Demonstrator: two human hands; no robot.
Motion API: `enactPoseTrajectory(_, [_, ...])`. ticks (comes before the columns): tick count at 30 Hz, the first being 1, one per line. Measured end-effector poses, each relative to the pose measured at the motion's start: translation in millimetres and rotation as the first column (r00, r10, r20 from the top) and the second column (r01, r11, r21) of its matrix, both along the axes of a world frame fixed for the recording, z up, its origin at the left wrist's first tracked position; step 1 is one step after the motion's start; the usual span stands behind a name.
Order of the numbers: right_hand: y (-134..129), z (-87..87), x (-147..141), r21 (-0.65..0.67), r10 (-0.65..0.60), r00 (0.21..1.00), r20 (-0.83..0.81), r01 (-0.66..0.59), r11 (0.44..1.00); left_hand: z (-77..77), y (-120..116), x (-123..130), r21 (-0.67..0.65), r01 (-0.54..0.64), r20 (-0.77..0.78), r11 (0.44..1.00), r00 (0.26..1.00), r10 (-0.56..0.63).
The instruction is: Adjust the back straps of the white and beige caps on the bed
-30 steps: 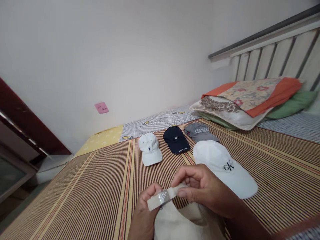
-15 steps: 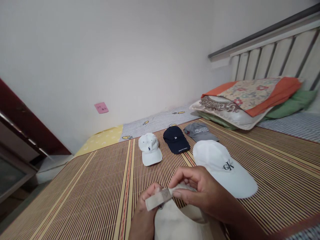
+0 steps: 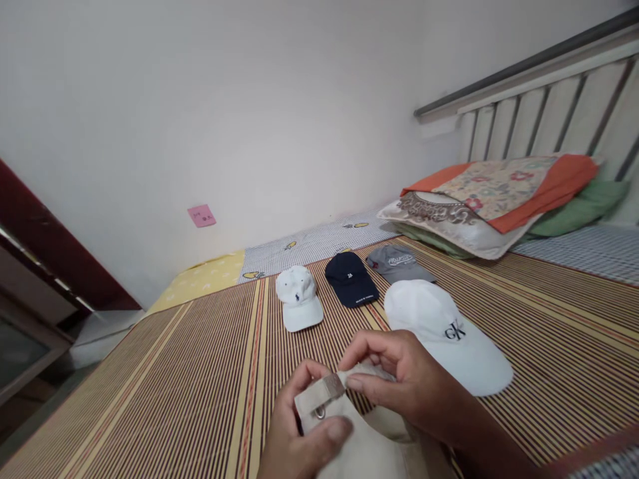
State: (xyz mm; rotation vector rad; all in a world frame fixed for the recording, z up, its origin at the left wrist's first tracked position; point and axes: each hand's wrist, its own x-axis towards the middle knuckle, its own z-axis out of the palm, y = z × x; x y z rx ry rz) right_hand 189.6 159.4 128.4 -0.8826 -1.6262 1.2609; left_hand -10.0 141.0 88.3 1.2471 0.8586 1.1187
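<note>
A beige cap point(image 3: 372, 452) is in both hands at the bottom of the view, its back opening and strap facing up. My left hand point(image 3: 299, 426) is closed round the left side of the cap, thumb across the cloth below a small metal eyelet. The strap's loose end and its metal buckle point(image 3: 333, 386) lie between the hands. With thumb and forefinger, my right hand point(image 3: 394, 372) pinches the strap just right of the buckle. Beyond that hand lies a white cap point(image 3: 424, 309) with black letters on its front.
On the striped mat point(image 3: 200, 372) sit a smaller white cap point(image 3: 299, 299), a navy cap point(image 3: 349, 279) and a grey cap point(image 3: 397, 263). Stacked pillows point(image 3: 479, 226) lie at the right, before a radiator point(image 3: 554, 113). A pink note point(image 3: 202, 215) is on the wall.
My left thumb has come over the front of the cap, below the strap's loose end. That end has shifted slightly right and up. My right hand keeps its pinch.
</note>
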Motion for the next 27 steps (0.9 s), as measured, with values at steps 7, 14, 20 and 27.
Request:
enactPoseTrajectory(7, [-0.4, -0.4, -0.3, -0.015, 0.027, 1.000, -0.003, -0.027, 1.000, -6.3, 3.6, 4.5, 0.001, -0.095, -0.025, 0.995, 0.995, 0.095])
enactPoseTrajectory(14, [-3.4, 3.2, -0.9, -0.028, 0.006, 1.000, 0.001, -0.006, 1.000, -4.0, -3.2, 2.7, -0.032, -0.064, -0.011, 0.997, 0.998, 0.063])
enactPoseTrajectory(20, [-1.1, -2.1, -2.9, -0.087, 0.161, 0.970, -0.185, -0.179, 0.980, 6.6, -10.4, 3.1, -0.111, -0.030, 0.011, 0.993, 0.999, 0.031])
enactPoseTrajectory(27, [-3.9, 1.4, -1.8, -0.052, 0.117, 0.986, -0.121, -0.124, 0.991, 8.1, -22.3, 3.6, -0.206, -0.271, -0.076, 0.940, 0.962, 0.261])
